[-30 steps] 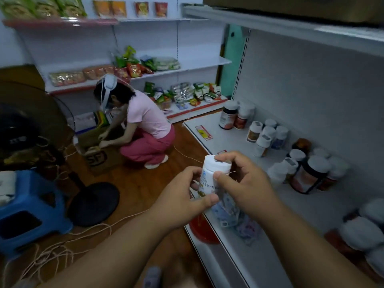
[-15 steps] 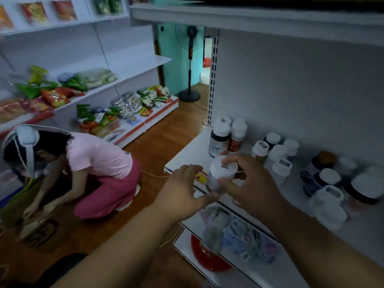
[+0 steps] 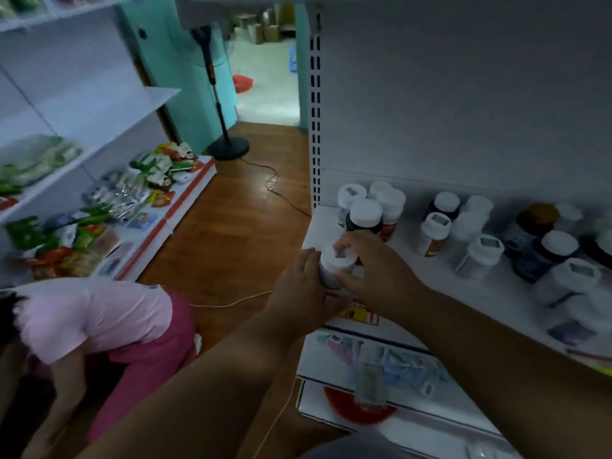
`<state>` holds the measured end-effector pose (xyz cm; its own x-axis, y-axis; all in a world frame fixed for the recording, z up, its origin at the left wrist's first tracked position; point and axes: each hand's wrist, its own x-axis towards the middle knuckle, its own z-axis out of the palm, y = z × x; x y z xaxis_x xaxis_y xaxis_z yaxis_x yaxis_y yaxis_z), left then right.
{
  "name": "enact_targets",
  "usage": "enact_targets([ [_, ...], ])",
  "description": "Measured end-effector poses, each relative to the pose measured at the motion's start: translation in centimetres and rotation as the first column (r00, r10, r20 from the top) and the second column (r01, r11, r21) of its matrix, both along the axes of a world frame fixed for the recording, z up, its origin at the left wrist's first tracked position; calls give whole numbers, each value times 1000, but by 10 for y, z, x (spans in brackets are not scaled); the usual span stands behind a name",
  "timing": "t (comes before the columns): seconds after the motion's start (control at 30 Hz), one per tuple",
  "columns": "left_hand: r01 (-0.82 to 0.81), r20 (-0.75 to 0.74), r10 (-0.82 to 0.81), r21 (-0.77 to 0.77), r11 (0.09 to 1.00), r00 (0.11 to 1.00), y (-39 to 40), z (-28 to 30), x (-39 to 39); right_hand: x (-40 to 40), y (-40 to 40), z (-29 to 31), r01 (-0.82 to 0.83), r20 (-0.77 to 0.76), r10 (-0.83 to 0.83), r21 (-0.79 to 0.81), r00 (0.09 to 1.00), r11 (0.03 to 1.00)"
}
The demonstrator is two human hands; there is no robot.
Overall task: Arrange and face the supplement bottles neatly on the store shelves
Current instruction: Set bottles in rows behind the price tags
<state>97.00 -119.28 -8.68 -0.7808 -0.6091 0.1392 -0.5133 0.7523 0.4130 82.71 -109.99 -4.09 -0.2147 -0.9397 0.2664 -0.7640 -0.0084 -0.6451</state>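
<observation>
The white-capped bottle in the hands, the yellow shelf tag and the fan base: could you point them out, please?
white-capped bottle (image 3: 337, 258), head view, on its cap.
yellow shelf tag (image 3: 359, 313), head view, on its face.
fan base (image 3: 228, 148), head view, on its disc.

White-capped bottle (image 3: 337, 265) on a white shelf (image 3: 516, 301); dark bottles (image 3: 543, 256) behind, one cap seemingly brown (image 3: 542, 215); yellow-red price tag (image 3: 359, 311); reddish-brown floor (image 3: 238, 226).

Two hands (image 3: 299, 286); one floor fan (image 3: 218, 107); roughly eighteen bottles (image 3: 364, 215) on the shelf (image 3: 414, 276) (right side blurred).
</observation>
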Motion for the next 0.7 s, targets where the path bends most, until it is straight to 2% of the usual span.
enact_targets([
  [0.07,71,129,-65,-40,997,989,-10,-11,1,7,-3,-7,54,-9,-53,34,999,998],
  [0.1,67,144,-62,-33,997,988,-11,-15,2,10,-3,-9,69,-6,-69,51,998,996],
  [0.3,84,118,-79,-32,996,990,-20,-21,0,25,-10,-8,147,-7,-146,74,989,986],
  [0.47,78,-9,-77,44,996,997,-17,-20,5,33,-9,-9,208,-18,-207,97,978,973],
  [0.63,62,-2,-62,102,993,998,-17,-13,9,39,-7,-7,220,-24,-219,91,975,971],
  [0.7,64,7,-65,73,995,998,-14,-3,14,42,0,-1,232,-53,-229,50,972,971],
])
